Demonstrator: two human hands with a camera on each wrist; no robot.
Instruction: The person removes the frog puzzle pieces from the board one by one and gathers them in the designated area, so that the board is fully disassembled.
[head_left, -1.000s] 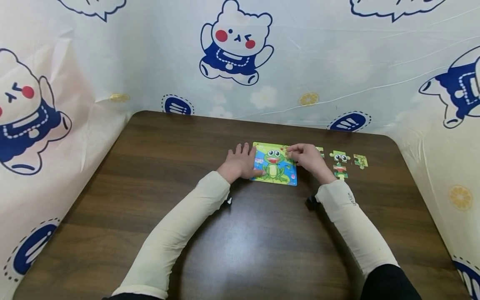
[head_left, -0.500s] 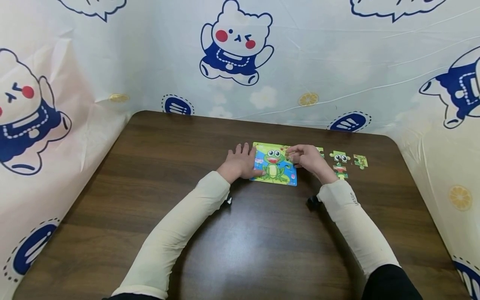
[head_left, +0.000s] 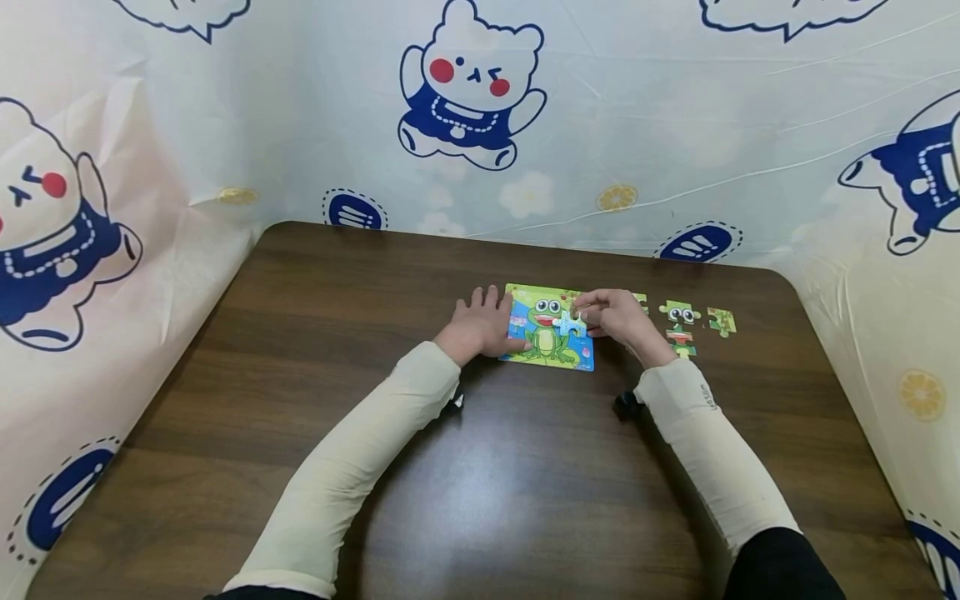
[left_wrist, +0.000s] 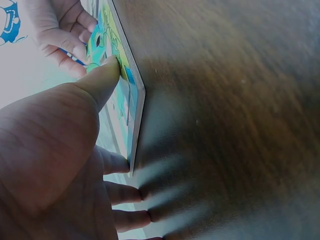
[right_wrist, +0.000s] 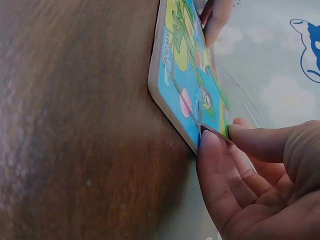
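A square frog jigsaw puzzle [head_left: 551, 350] lies on the brown table. My left hand [head_left: 483, 327] rests at its left side, fingers spread straight and the thumb [left_wrist: 102, 75] lying over the board's edge. At the right side, my right hand [head_left: 615, 321] pinches a puzzle piece [head_left: 572, 323] between thumb and fingers. The piece looks pale with glare and stands tilted out of the picture. In the right wrist view the thumb [right_wrist: 265, 142] presses one face of it, and its raised edge shows by the fingertips. Part of the piece is hidden by the fingers.
Right of the board lie loose pieces: one with frog eyes [head_left: 680, 313], one with a red mouth [head_left: 681, 340] and a green-yellow one [head_left: 722, 322]. Another piece [head_left: 640, 302] is partly hidden behind my right hand. A cartoon-printed sheet [head_left: 465, 200] stands along the table's far edge.
The piece at the puzzle's right side has come up and tilted, and it now shows pale against the frog. Both hands have stayed nearly in place.
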